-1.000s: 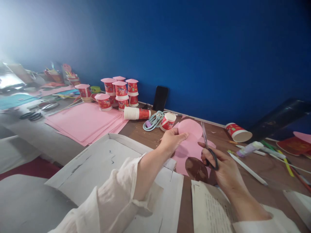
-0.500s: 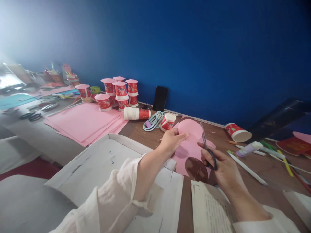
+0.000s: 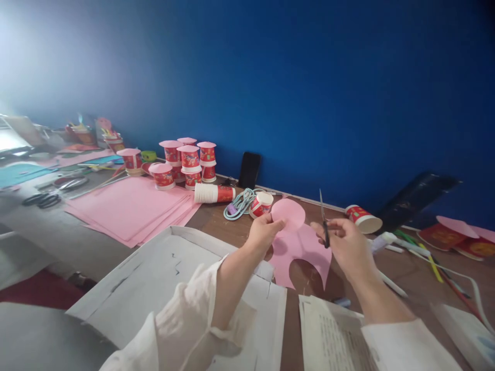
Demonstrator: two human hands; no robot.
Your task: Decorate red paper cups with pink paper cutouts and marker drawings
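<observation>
Between the fingers and thumb of my left hand (image 3: 262, 234) is a round pink paper circle (image 3: 289, 213), held up above the table. My right hand (image 3: 350, 250) grips a pair of dark-handled scissors (image 3: 325, 221), blades together and pointing up, apart from the circle. Below both hands lies a pink paper sheet (image 3: 284, 260) with round cut-outs, through which the brown tabletop shows. Just behind my left hand sits a red paper cup (image 3: 261, 205).
At the back left stand red cups (image 3: 190, 159) topped with pink discs. A pink paper stack (image 3: 127, 206), nested cups (image 3: 214, 193), a coiled cable (image 3: 240, 204) and a phone (image 3: 249, 170) lie around. A shallow white box (image 3: 154, 278) and printed papers (image 3: 332, 330) are in front.
My right hand with the scissors has drawn away to the right from the pink circle, and the blades have closed. My left hand still holds the circle. The view has shifted slightly.
</observation>
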